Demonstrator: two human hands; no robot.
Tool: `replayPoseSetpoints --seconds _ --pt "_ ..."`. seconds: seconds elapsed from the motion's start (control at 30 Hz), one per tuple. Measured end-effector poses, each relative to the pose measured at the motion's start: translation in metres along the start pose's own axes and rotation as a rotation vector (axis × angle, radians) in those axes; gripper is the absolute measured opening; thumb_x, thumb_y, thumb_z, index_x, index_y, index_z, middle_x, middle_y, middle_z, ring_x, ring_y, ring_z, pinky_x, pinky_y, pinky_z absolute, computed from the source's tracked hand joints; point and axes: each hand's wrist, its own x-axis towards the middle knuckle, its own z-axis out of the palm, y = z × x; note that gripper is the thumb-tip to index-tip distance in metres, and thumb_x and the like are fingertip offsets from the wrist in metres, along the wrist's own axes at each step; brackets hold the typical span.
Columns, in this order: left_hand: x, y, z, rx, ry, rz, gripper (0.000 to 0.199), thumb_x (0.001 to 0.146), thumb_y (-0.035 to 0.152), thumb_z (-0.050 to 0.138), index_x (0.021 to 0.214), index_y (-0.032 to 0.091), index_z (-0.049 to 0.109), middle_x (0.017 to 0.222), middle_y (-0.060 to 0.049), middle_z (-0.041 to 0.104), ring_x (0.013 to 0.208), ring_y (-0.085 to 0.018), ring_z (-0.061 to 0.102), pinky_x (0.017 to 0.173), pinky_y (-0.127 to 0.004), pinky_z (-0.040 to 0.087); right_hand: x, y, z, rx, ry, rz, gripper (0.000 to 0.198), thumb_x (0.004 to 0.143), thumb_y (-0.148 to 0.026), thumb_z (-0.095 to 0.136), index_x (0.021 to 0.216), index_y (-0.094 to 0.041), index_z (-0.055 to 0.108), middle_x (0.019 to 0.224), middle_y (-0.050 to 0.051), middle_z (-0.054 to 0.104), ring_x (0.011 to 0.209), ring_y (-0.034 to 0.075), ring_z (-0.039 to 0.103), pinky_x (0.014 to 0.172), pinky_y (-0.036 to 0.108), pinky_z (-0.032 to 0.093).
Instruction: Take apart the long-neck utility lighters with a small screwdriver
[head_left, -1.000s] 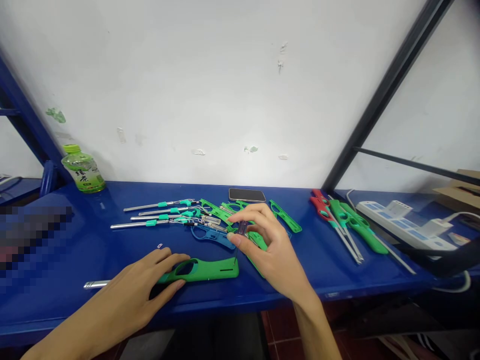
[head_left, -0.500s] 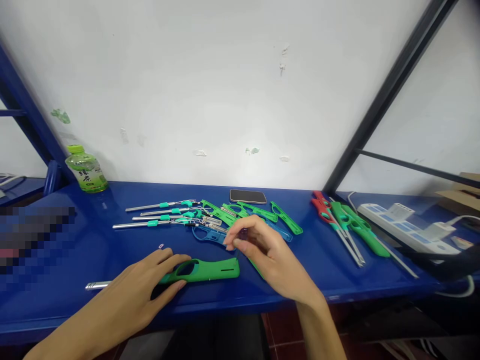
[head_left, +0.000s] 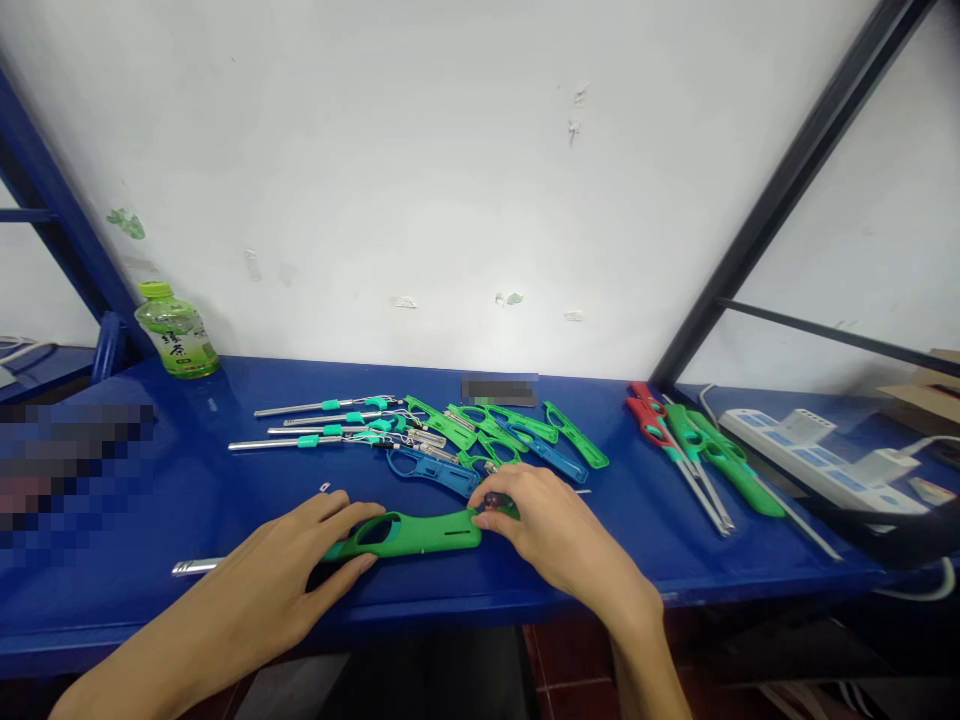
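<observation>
A green stick lighter (head_left: 431,533) lies on the blue table in front of me, its metal nozzle pointing left. My left hand (head_left: 300,565) is closed around its front part, thumb on the near side and fingers on the far side. At the handle's right end, the fingertips of my right hand (head_left: 555,530) are pinched together by its corner. A small screwdriver with a dark purplish handle (head_left: 495,500) is tucked in that hand, mostly hidden, and a thin shaft shows beyond the knuckles. Just behind lie green and blue lighter shell halves (head_left: 431,468).
Several lighter inner assemblies (head_left: 307,430) with metal tubes and wires lie at the left. Red and green lighters (head_left: 724,465) rest at the right, beside a white power strip (head_left: 817,460). A green drink bottle (head_left: 176,335) stands at the back left, against the wall.
My right hand has come down to the lighter's end. The screwdriver shaft, which pointed down at the handle end, now points away to the right. My left hand stays in place.
</observation>
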Motion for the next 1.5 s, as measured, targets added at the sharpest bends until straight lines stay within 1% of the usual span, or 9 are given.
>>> replayPoseSetpoints --seconds 0.17,0.47,0.73,0.83,1.03,1.17,1.33,1.43,1.5 --pt "0.001 0.003 -0.006 -0.035 -0.035 -0.003 0.055 0.11 0.073 0.052 0.147 0.041 0.075 0.147 -0.003 0.079 0.146 -0.042 0.068 0.116 -0.056 0.062 0.003 -0.004 0.003 -0.003 0.01 -0.006 0.016 0.108 -0.015 0.077 0.097 -0.025 0.083 0.104 0.002 0.08 0.103 0.027 0.073 0.087 0.036 0.047" --pt "0.001 -0.001 -0.004 -0.09 -0.01 0.021 0.05 0.109 0.07 0.059 0.148 0.042 0.076 0.146 0.0 0.08 0.146 -0.038 0.068 0.117 -0.048 0.062 0.003 -0.006 0.0 0.02 0.011 -0.067 0.017 0.111 -0.013 0.074 0.098 -0.023 0.077 0.105 0.002 0.078 0.105 0.025 0.071 0.09 0.035 0.048" --pt "0.003 0.011 -0.011 -0.142 -0.088 -0.014 0.046 0.112 0.062 0.059 0.15 0.042 0.073 0.147 -0.004 0.078 0.148 -0.04 0.067 0.118 -0.054 0.06 0.007 -0.009 0.002 0.088 0.196 -0.112 0.015 0.112 -0.014 0.073 0.101 -0.024 0.075 0.105 0.0 0.077 0.099 0.022 0.073 0.086 0.033 0.051" --pt "0.001 0.024 -0.014 -0.176 -0.101 0.031 0.041 0.112 0.053 0.063 0.15 0.04 0.072 0.147 -0.005 0.077 0.141 -0.036 0.071 0.113 -0.047 0.063 0.025 -0.025 0.009 0.018 0.124 -0.126 0.013 0.112 -0.016 0.073 0.103 -0.023 0.078 0.108 0.002 0.08 0.104 0.023 0.075 0.089 0.033 0.052" --pt "0.0 0.043 -0.026 -0.21 -0.13 0.045 0.039 0.11 0.04 0.071 0.148 0.032 0.073 0.134 -0.007 0.079 0.121 -0.03 0.079 0.104 -0.04 0.063 0.094 -0.075 0.037 -0.113 -0.094 -0.305 0.011 0.108 -0.016 0.079 0.1 -0.02 0.085 0.106 0.007 0.085 0.105 0.026 0.078 0.087 0.032 0.052" --pt "0.0 0.044 -0.035 -0.232 -0.136 0.033 0.035 0.11 0.038 0.072 0.144 0.031 0.073 0.138 -0.007 0.078 0.127 -0.03 0.076 0.108 -0.039 0.061 0.118 -0.091 0.044 -0.156 -0.069 -0.328 0.014 0.111 -0.021 0.075 0.103 -0.02 0.086 0.108 0.01 0.085 0.107 0.027 0.079 0.085 0.032 0.051" --pt "-0.002 0.037 -0.042 -0.252 -0.099 0.043 0.038 0.115 0.046 0.064 0.15 0.033 0.068 0.132 -0.005 0.078 0.117 -0.028 0.079 0.099 -0.035 0.062 0.082 -0.07 0.019 -0.135 0.11 -0.237 0.03 0.117 -0.033 0.063 0.102 -0.022 0.085 0.104 0.009 0.084 0.098 0.029 0.078 0.083 0.036 0.05" --pt "-0.002 0.037 -0.046 -0.207 -0.007 0.05 0.044 0.116 0.057 0.056 0.155 0.039 0.065 0.132 -0.004 0.077 0.116 -0.028 0.079 0.094 -0.033 0.062 0.039 -0.045 -0.001 -0.103 0.209 -0.122 0.047 0.119 -0.053 0.052 0.105 -0.024 0.086 0.107 0.011 0.084 0.097 0.034 0.078 0.083 0.042 0.052" --pt "-0.001 0.04 -0.046 -0.181 0.057 0.048 0.044 0.116 0.059 0.055 0.156 0.041 0.065 0.128 -0.003 0.077 0.108 -0.025 0.079 0.088 -0.031 0.061 0.015 -0.03 -0.01 0.021 0.192 -0.009 0.049 0.111 -0.068 0.058 0.105 -0.029 0.086 0.103 0.007 0.084 0.095 0.034 0.077 0.083 0.043 0.052"
